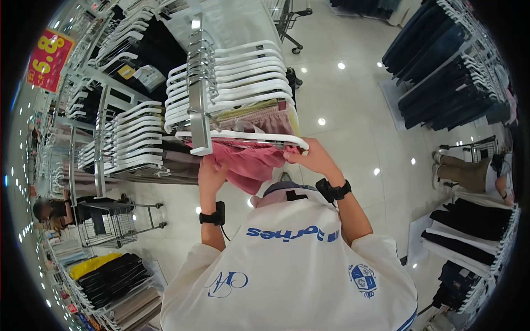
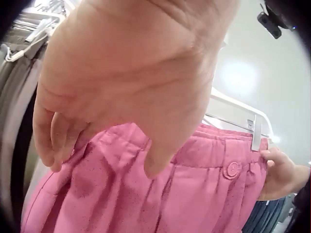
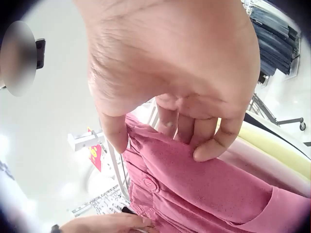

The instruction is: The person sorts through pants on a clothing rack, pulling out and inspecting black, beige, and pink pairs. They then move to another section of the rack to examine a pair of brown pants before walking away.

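Observation:
A pink garment (image 1: 251,165) with a gathered waistband and a button hangs from a white clip hanger (image 1: 259,136) at the front of the rail. My right hand (image 1: 317,160) pinches its waistband corner by the hanger's end; in the right wrist view the right hand (image 3: 180,73) has thumb and fingers on the pink cloth (image 3: 204,179). At the other side, my left hand (image 1: 212,175) is at the waistband. The left wrist view shows that left hand (image 2: 126,77) over the pink cloth (image 2: 194,194), thumb in front and fingers at its side edge.
Behind the garment, white hangers (image 1: 248,71) fill a metal rail (image 1: 197,105). Dark trousers (image 1: 436,88) hang at the right. Shopping carts stand on the floor, one (image 1: 113,223) at the left. A person (image 1: 469,168) is at the far right, another at the far left.

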Available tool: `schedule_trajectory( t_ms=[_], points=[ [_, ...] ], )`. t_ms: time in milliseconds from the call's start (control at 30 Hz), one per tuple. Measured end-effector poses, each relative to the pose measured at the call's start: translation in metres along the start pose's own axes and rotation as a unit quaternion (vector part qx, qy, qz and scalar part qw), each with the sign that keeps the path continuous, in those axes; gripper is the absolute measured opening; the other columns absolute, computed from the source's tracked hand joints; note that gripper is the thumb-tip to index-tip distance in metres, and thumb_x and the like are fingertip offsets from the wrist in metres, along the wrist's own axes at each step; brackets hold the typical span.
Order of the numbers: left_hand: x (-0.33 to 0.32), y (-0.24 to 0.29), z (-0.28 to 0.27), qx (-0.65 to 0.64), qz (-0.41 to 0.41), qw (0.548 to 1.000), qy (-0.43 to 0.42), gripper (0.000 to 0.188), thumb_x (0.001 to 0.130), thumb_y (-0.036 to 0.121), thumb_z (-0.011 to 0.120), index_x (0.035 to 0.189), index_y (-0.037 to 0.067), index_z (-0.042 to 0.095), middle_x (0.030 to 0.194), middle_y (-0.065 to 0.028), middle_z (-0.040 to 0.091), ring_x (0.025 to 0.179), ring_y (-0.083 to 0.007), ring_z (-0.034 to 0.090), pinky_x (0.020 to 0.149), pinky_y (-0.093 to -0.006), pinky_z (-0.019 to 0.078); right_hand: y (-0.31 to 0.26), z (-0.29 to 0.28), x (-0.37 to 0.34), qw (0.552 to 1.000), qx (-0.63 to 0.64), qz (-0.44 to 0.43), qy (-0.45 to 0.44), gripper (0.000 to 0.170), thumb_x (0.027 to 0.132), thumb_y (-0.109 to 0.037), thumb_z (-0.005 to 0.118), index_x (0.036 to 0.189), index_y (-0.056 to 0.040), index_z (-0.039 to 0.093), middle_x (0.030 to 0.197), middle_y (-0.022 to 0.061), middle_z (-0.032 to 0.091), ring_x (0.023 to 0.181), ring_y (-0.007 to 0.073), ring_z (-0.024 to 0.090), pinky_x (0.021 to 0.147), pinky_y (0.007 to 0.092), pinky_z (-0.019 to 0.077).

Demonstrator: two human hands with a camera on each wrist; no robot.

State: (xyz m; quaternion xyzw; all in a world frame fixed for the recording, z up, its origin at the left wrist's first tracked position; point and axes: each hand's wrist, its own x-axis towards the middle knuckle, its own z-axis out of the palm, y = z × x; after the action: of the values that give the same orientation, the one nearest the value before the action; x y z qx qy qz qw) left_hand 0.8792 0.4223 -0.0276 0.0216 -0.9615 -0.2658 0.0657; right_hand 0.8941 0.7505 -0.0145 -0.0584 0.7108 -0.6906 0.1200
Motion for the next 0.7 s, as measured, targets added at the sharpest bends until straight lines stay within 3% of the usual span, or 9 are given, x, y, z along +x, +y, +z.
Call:
schedule_trajectory(
  t_ms=[133, 167, 200, 267, 300, 400, 433, 500, 700],
  points=[
    [0.001, 0.052, -0.008, 0.08, -0.012, 0.989, -0.121, 0.027, 0.081, 0.023, 0.072, 0.093, -0.001, 0.068, 0.086, -0.0135, 0.07, 0.078, -0.0241, 0.067, 0.071, -0.0374, 0.0522, -0.025, 0.014, -0.016, 0.999, 0.004, -0.007, -0.034, 0.039, 0.082, -0.021, 0.077, 0.112, 0.0012, 0.064, 0.083, 0.0021, 0.062, 0.07, 0.0098, 0.053, 0.067, 0.0248, 0.0477],
    [0.002, 0.066, -0.01, -0.081, -0.001, 0.967, -0.24, 0.029, 0.082, 0.025, 0.072, 0.093, -0.002, 0.068, 0.088, -0.0132, 0.07, 0.077, -0.0219, 0.068, 0.069, -0.0354, 0.052, -0.01, 0.015, -0.015, 0.997, -0.064, -0.028, -0.042, 0.039, 0.08, -0.023, 0.078, 0.109, 0.0, 0.064, 0.082, 0.002, 0.062, 0.069, 0.011, 0.051, 0.066, 0.0266, 0.0461],
    [0.002, 0.076, -0.009, -0.238, 0.01, 0.905, -0.352, 0.032, 0.083, 0.028, 0.072, 0.093, -0.002, 0.069, 0.089, -0.0129, 0.071, 0.075, -0.0198, 0.068, 0.068, -0.0333, 0.0518, -0.015, 0.018, -0.018, 0.997, -0.065, -0.029, -0.041, 0.039, 0.08, -0.023, 0.078, 0.109, 0.0, 0.064, 0.082, 0.002, 0.062, 0.069, 0.011, 0.051, 0.066, 0.0266, 0.0461],
    [0.001, 0.088, 0.0, -0.254, 0.042, 0.875, -0.411, 0.034, 0.086, 0.03, 0.07, 0.096, -0.002, 0.068, 0.091, -0.0108, 0.07, 0.076, -0.0174, 0.066, 0.069, -0.0308, 0.0511, -0.026, 0.026, -0.025, 0.997, -0.027, -0.044, -0.061, 0.039, 0.079, -0.024, 0.079, 0.106, -0.0008, 0.063, 0.077, 0.0015, 0.06, 0.067, 0.0118, 0.049, 0.065, 0.0286, 0.0446],
    [0.0, 0.095, 0.003, -0.268, 0.074, 0.84, -0.466, 0.036, 0.088, 0.032, 0.069, 0.1, -0.002, 0.067, 0.092, -0.0087, 0.069, 0.078, -0.0151, 0.065, 0.071, -0.0283, 0.0503, -0.025, 0.027, -0.027, 0.995, -0.037, 0.034, -0.088, 0.039, 0.078, -0.017, 0.076, 0.11, -0.0003, 0.062, 0.084, 0.0044, 0.065, 0.076, 0.0139, 0.055, 0.076, 0.0289, 0.0477],
    [-0.006, 0.117, 0.002, -0.353, -0.02, 0.809, -0.469, 0.034, 0.09, 0.032, 0.068, 0.102, 0.0, 0.066, 0.091, -0.0063, 0.068, 0.076, -0.0137, 0.064, 0.067, -0.0274, 0.0492, -0.018, 0.026, -0.033, 0.991, -0.098, -0.006, -0.092, 0.037, 0.076, -0.014, 0.07, 0.11, -0.0004, 0.06, 0.08, 0.0079, 0.063, 0.074, 0.0181, 0.057, 0.074, 0.0304, 0.0483],
    [-0.005, 0.106, 0.019, -0.393, -0.056, 0.792, -0.464, 0.037, 0.089, 0.028, 0.07, 0.113, 0.0, 0.064, 0.092, -0.0052, 0.067, 0.071, -0.0117, 0.063, 0.061, -0.026, 0.0488, -0.017, 0.024, -0.034, 0.991, -0.098, -0.005, -0.089, 0.037, 0.076, -0.014, 0.07, 0.11, -0.0004, 0.06, 0.08, 0.0079, 0.063, 0.074, 0.0181, 0.057, 0.074, 0.0304, 0.0483],
    [-0.007, 0.106, 0.027, -0.384, -0.057, 0.807, -0.446, 0.034, 0.09, 0.026, 0.069, 0.113, 0.001, 0.064, 0.092, -0.0049, 0.067, 0.073, -0.0109, 0.062, 0.061, -0.0258, 0.0483, -0.017, 0.019, -0.037, 0.978, -0.181, -0.027, -0.1, 0.039, 0.074, -0.012, 0.067, 0.11, -0.0002, 0.058, 0.081, 0.0111, 0.062, 0.072, 0.0209, 0.057, 0.073, 0.032, 0.0487],
    [-0.005, 0.096, 0.038, -0.401, -0.031, 0.799, -0.447, 0.03, 0.09, 0.022, 0.07, 0.111, 0.001, 0.066, 0.095, -0.0045, 0.069, 0.078, -0.0094, 0.061, 0.065, -0.0267, 0.0493, -0.019, 0.013, -0.047, 0.986, -0.107, -0.028, -0.123, 0.04, 0.076, -0.012, 0.066, 0.113, 0.0015, 0.058, 0.09, 0.0142, 0.064, 0.077, 0.0212, 0.058, 0.075, 0.0342, 0.0494]
  ],
)
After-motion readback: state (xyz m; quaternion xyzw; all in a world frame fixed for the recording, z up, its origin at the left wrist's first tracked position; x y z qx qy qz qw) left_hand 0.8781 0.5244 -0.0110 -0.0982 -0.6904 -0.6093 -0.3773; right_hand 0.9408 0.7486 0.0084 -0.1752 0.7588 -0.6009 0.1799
